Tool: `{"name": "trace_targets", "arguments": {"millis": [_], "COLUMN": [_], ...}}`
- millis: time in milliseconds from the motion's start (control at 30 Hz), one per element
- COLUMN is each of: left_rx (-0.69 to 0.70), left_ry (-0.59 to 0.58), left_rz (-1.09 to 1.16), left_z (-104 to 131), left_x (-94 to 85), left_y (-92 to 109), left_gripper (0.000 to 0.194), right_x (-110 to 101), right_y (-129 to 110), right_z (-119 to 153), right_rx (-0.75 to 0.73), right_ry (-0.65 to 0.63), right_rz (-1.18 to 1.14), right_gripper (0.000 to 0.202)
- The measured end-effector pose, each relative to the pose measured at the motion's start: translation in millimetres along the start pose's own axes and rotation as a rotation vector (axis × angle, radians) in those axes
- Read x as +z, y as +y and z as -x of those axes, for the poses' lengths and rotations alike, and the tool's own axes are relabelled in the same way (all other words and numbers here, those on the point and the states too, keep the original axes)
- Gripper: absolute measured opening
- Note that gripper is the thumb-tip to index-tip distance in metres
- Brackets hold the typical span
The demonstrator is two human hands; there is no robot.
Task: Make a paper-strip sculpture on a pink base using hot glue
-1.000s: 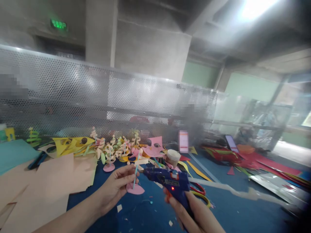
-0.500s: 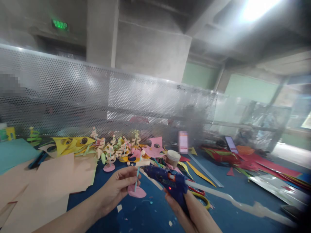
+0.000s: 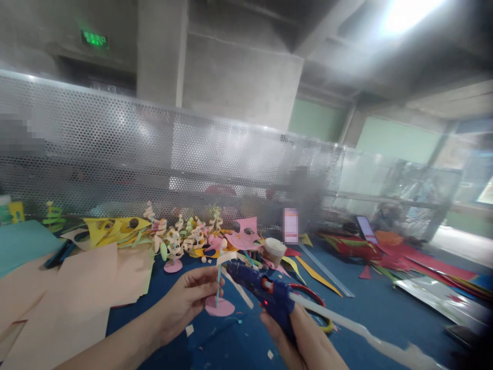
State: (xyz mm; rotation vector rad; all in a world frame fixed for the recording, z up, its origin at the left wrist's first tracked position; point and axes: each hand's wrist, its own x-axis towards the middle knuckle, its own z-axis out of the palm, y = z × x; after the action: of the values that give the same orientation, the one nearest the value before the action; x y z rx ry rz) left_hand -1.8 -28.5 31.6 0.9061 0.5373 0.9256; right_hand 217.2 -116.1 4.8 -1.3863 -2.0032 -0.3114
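Blue glue gun (image 3: 259,289), nozzle (image 3: 229,266) beside cream strip (image 3: 228,257) and pale-blue stem (image 3: 219,282) (touching or not, hard to tell); risk of burn to left hand (image 3: 193,294), from likely-hot nozzle so near; risk of glue dripping onto pink base (image 3: 221,307) below, from overlong squeeze; risk of stem tipping, from nudge; left hand pinching stem, closed to its thickness, above base; right hand (image 3: 304,339) wrapped round glue gun; stem and base left of gun, over blue table (image 3: 239,354).

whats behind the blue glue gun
Beyond the glue gun, held in the right hand, a pale cup shows; nearer, a red loop is partly visible. Whatever lies directly behind the gun's body is covered.
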Motion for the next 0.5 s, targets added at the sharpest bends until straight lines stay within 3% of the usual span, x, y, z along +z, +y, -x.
{"name": "trace_targets", "arguments": {"millis": [367, 500], "left_rx": [0.012, 0.01], "left_ry": [-0.009, 0.003], "left_rz": [-0.006, -0.004], "left_z": [-2, -2], "left_x": [-1.8, -0.8], "left_y": [-1, 0], "left_gripper": [0.026, 0.026], "right_x": [-1, -7], "right_y": [-2, -9], "right_z": [-2, -7], "right_rx": [0.001, 0.026], "right_ry": [-0.079, -0.048], "right_rz": [0.027, -0.019], "right_gripper": [0.041, 0.038]}}
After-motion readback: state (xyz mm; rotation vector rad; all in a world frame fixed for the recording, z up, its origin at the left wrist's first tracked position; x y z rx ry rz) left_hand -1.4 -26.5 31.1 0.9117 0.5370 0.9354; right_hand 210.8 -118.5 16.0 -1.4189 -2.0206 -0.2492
